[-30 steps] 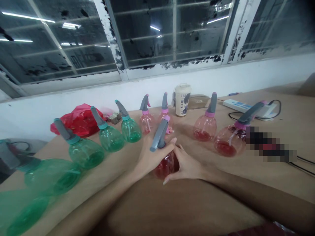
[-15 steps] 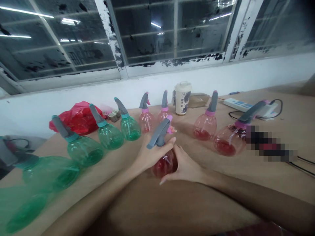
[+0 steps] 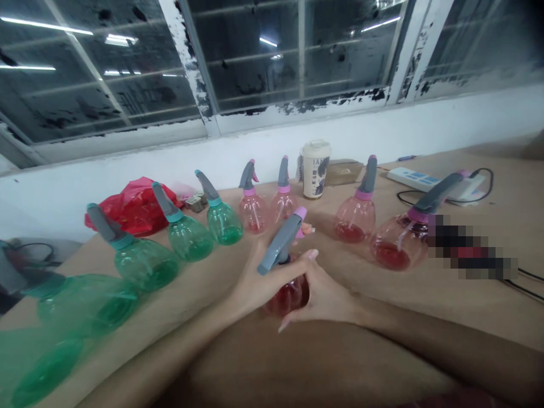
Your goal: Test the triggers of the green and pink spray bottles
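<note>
A pink spray bottle [image 3: 285, 296] with red liquid stands on the table in front of me, its grey spray head [image 3: 281, 241] tilted up to the right. My left hand [image 3: 272, 275] is wrapped round the neck just below the head, thumb to the front and fingertips showing behind. My right hand [image 3: 325, 292] grips the bottle's round body from the right, its thumb low at the front. The two hands meet near the neck and hide much of the bottle, including its collar.
Several green spray bottles [image 3: 147, 263] line the left side. Pink spray bottles stand behind and to the right, one nearby [image 3: 355, 218]. A paper cup [image 3: 315, 173], red plastic bag [image 3: 136, 207] and power strip [image 3: 433, 184] sit toward the wall. A pixelated patch covers something dark at right.
The spray head has turned slightly and shifted a little right and down, together with my left hand. My right hand keeps its hold on the body, slightly lower.
</note>
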